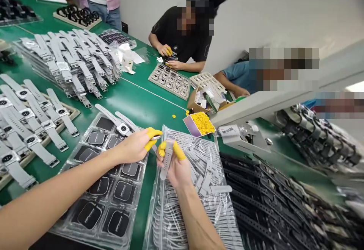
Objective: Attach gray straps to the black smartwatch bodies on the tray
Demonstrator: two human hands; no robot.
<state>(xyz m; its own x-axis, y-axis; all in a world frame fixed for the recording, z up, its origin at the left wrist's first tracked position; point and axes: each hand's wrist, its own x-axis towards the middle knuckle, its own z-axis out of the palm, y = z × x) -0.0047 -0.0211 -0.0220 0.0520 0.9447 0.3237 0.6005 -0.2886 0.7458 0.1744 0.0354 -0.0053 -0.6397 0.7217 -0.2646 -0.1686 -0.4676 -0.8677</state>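
Note:
My left hand [132, 146], with yellow finger cots on its fingertips, pinches a silver watch case [155, 138] seen edge-on. Close beside it, my right hand [179, 170], also in yellow finger cots, grips a light grey watch strap [167, 161] with holes along it. Whether strap and case touch is hidden by the fingers. Beneath my left arm lies a clear plastic tray [129, 209] of dark, square watch faces. At its far end rests a watch [123, 128] with grey straps. Under my right hand is a clear bag [170, 225] full of grey straps, several lying loose on top.
Grey-strapped watches [31, 140] lie on a tray at left, with stacked trays of more [71, 58] behind. A box of yellow finger cots [200, 124] stands past the bag. Black straps [264, 189] fill the right. Co-workers sit across the green table [145, 104].

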